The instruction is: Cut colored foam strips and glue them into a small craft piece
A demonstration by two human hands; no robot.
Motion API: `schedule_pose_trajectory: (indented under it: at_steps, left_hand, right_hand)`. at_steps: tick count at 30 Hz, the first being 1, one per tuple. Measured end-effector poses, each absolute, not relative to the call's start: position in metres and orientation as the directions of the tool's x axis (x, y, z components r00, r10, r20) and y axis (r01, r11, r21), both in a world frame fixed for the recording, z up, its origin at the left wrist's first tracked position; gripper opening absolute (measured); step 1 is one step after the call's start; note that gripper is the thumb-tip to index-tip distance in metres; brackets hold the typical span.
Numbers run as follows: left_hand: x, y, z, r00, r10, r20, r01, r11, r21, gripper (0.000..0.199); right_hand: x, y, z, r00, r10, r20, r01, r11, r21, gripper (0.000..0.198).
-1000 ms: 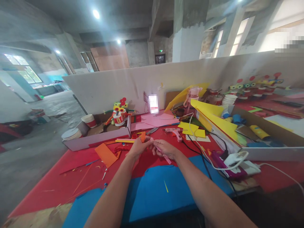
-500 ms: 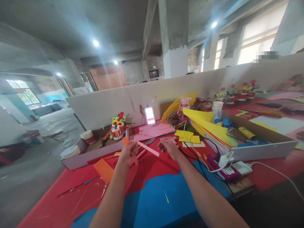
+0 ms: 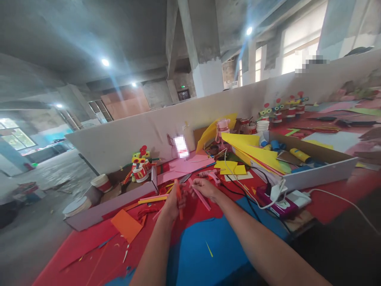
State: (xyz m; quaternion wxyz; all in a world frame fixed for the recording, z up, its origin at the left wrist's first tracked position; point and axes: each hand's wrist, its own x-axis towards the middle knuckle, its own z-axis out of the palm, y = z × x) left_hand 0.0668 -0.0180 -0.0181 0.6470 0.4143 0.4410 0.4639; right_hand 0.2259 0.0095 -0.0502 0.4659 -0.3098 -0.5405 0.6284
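Note:
My left hand is closed on an orange paper strip, which stands nearly upright in its fingers. Close beside it, my right hand pinches a pink paper strip that slants down to the right. Both hands hover over the red table covering, behind a blue sheet. Yellow strips lie just left of my left hand. Beyond my right hand rests a pink glue gun. An orange sheet lies further left.
A shallow box with paper cups stands at left, near a paper-cup robot figure. At right are a white box of coloured rolls, a purple power strip and trailing cables. A white partition runs behind, with a lit phone before it.
The pink strip has passed from my left hand to my right. My hands have come closer together, and the orange strip is now more upright. The view has shifted to the right.

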Motion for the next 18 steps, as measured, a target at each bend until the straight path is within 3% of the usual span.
schedule_pose_trajectory:
  at_steps: [4, 9, 18]
  left_hand:
    - [0.063, -0.017, -0.018, 0.279, 0.937, -0.211, -0.318, 0.298, 0.9, 0.032]
    - [0.072, -0.02, -0.026, 0.357, 0.913, -0.195, -0.265, 0.3, 0.917, 0.026]
    - [0.092, -0.038, -0.025, 0.238, 0.97, -0.042, -0.041, 0.053, 0.998, 0.035]
  right_hand:
    - [0.228, 0.012, -0.051, -0.239, 0.959, 0.155, -0.344, 0.065, -0.937, 0.031]
    - [0.227, 0.009, -0.051, -0.207, 0.977, 0.06, -0.331, -0.012, -0.944, 0.041]
    - [0.218, -0.001, -0.045, -0.18, 0.978, 0.101, -0.267, 0.05, -0.962, 0.042]
